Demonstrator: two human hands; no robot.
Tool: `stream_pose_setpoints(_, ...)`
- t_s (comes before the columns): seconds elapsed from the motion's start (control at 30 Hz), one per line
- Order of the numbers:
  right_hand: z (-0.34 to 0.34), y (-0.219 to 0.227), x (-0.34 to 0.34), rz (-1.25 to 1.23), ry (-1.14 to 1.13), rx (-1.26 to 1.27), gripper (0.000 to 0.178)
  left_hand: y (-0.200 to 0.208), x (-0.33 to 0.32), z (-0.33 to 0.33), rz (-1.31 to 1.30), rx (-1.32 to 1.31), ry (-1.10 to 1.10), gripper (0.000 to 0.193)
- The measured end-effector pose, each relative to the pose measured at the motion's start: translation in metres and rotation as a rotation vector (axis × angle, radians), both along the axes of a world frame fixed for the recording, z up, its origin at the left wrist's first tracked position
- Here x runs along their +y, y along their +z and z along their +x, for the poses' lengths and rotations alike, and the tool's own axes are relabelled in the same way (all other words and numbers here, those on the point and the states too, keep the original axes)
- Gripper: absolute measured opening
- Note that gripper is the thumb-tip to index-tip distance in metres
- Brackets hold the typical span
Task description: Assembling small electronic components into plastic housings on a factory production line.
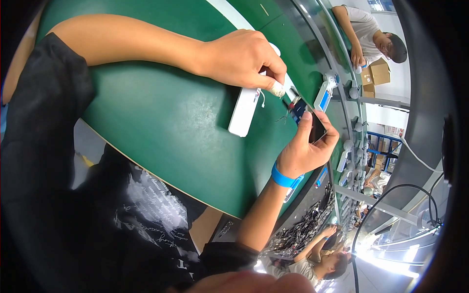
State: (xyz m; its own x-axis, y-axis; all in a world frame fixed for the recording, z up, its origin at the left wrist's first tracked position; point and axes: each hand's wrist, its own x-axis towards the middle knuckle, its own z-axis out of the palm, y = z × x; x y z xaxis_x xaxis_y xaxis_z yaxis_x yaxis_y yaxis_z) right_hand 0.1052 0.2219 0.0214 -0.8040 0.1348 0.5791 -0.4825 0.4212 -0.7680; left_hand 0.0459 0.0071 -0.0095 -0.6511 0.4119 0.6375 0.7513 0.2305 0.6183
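My right hand (309, 149) grips a thin dark panel (318, 131) with a small circuit board and wires along its near end. Thumb and fingers clamp its two faces; a blue band circles that wrist. My left hand (246, 61) is closed in a pinch at the panel's wired end, and a pale covering wraps one fingertip. Whatever lies between those fingertips is too small to make out. Below the left hand, a white oblong housing (243, 115) rests on the green table (166, 112), a short white wire beside it. The left hand hides its upper end.
A conveyor line runs beyond the table, carrying white devices with round heads (326, 90). Across it a person (364, 29) works near an open cardboard box (378, 73). Many dark cables lie in a heap (303, 224) at lower right, near another person (312, 266).
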Motion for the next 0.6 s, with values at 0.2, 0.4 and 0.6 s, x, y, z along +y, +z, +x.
stream_pose_setpoints(0.2,0.01,-0.009,-0.022,0.045,0.185,0.089,0.025,-0.003,0.002,0.002,0.006,0.065,0.037,0.016)
stream_pose_setpoints(0.4,0.014,-0.018,-0.023,0.086,0.288,0.077,0.023,-0.002,0.0,0.004,-0.031,0.206,0.095,0.013)
stream_pose_setpoints(0.6,0.018,-0.022,-0.022,0.302,0.324,0.083,0.023,-0.007,-0.002,0.008,-0.044,0.285,0.16,0.012)
